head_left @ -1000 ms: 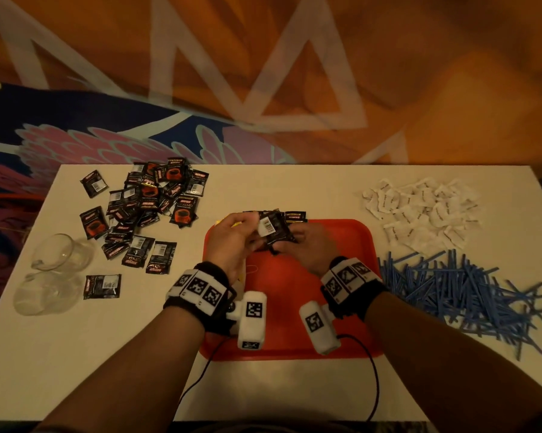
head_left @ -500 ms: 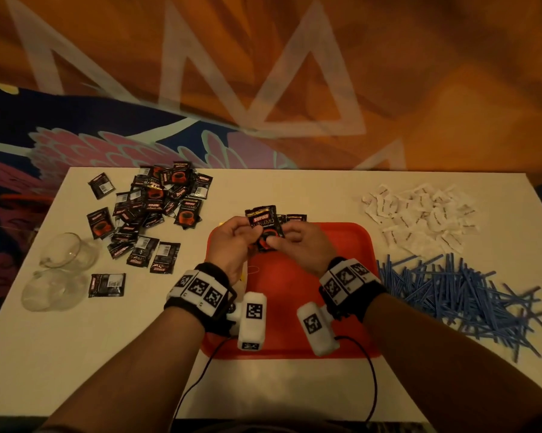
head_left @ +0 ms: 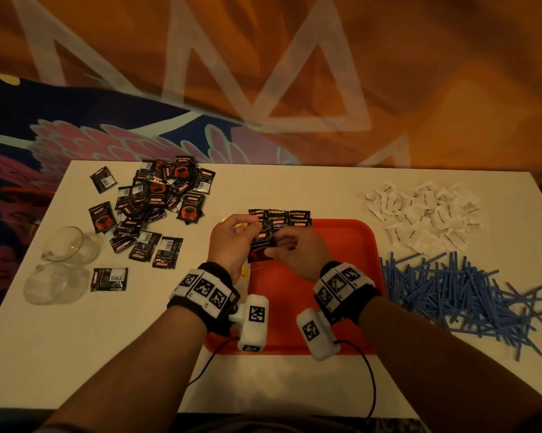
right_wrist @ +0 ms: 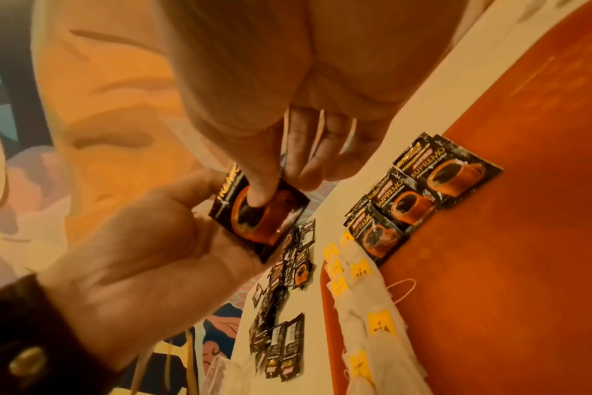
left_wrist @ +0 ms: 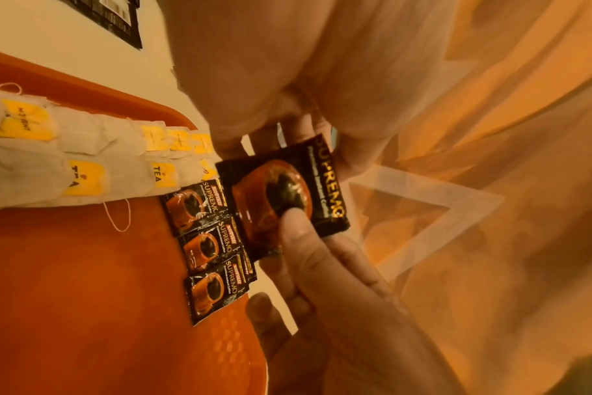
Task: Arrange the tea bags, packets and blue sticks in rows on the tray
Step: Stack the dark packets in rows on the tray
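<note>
Both hands hold one black coffee packet (head_left: 261, 245) (left_wrist: 281, 197) (right_wrist: 259, 213) just above the red tray (head_left: 335, 276). My left hand (head_left: 247, 228) pinches its left edge, fingers (left_wrist: 343, 160) curled behind it. The thumb of my right hand (head_left: 276, 246) presses on the printed cup (right_wrist: 257, 196). A short row of black packets (head_left: 291, 218) (left_wrist: 208, 240) (right_wrist: 416, 197) lies at the tray's far edge. Tea bags (left_wrist: 85, 176) (right_wrist: 365, 294) with yellow tags line the tray's left side, mostly hidden by my left hand in the head view.
A loose pile of black packets (head_left: 157, 198) lies on the white table at the left, with two glass cups (head_left: 64, 245) nearer the left edge. White sachets (head_left: 419, 214) are heaped at the back right, and a spread of blue sticks (head_left: 466, 292) lies right of the tray.
The packet was turned from its barcode side to its printed front, then brought down from a raised position to just above the tray, near the row of packets.
</note>
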`<state>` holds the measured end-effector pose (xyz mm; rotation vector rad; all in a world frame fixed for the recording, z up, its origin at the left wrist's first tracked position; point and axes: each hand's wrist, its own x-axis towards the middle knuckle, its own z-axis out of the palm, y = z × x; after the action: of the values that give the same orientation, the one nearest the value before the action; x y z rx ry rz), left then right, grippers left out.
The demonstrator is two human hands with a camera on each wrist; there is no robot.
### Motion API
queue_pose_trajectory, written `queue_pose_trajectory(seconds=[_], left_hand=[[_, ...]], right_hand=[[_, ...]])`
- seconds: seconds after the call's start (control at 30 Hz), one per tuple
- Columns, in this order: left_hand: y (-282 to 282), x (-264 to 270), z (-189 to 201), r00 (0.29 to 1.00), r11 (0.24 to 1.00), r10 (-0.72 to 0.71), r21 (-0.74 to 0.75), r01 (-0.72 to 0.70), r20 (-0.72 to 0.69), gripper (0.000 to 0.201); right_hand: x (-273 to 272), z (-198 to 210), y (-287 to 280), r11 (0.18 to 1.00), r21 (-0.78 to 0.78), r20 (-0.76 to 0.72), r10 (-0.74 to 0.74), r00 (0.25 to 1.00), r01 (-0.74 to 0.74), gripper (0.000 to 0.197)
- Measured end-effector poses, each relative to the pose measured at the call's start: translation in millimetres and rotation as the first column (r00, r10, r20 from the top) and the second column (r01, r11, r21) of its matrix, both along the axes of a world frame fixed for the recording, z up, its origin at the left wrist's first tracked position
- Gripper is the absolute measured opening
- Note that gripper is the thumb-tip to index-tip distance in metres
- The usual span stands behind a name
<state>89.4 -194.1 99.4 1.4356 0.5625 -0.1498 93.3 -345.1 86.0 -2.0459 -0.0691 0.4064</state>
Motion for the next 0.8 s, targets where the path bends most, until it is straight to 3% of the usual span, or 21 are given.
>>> queue_pose_trajectory(seconds=[0.13,0.3,0.47,0.57,0.67,0.8], left_hand=[[4,-1,-3,1.0,0.998,-0.031,-0.057,0.031,0.0,0.002],[7,-3,-18,0.994,0.991,-0.081,0.1,0.088,-0.068,0.009],[18,-4,-30,0.997,0.994,0.033,0.11,-0.026,-0.066,0.006],[39,-4,-38,0.988,0.99,0.086,0.12,-0.07,-0.128,0.019],[61,-10,-48,0.978,0.989,0.102,0.125,-0.08,-0.183,0.004],[83,-22,-61,0.964,0.986,0.122,0.143,-0.09,-0.237,0.015]], right_hand=[[0,-9,2,0.998,-0.049,0.02,0.035,0.999,-0.034,0.007],[-1,-19,8,0.991,-0.11,0.004,0.077,0.997,-0.076,0.014],[1,-40,18,0.986,-0.142,-0.079,0.071,0.994,-0.082,0.017],[11,-57,22,0.975,-0.216,-0.166,0.024,0.986,-0.06,0.02],[26,-76,24,0.951,-0.309,-0.224,-0.069,0.972,-0.004,0.013],[43,-92,27,0.934,-0.336,-0.287,-0.227,0.931,0.124,0.011]])
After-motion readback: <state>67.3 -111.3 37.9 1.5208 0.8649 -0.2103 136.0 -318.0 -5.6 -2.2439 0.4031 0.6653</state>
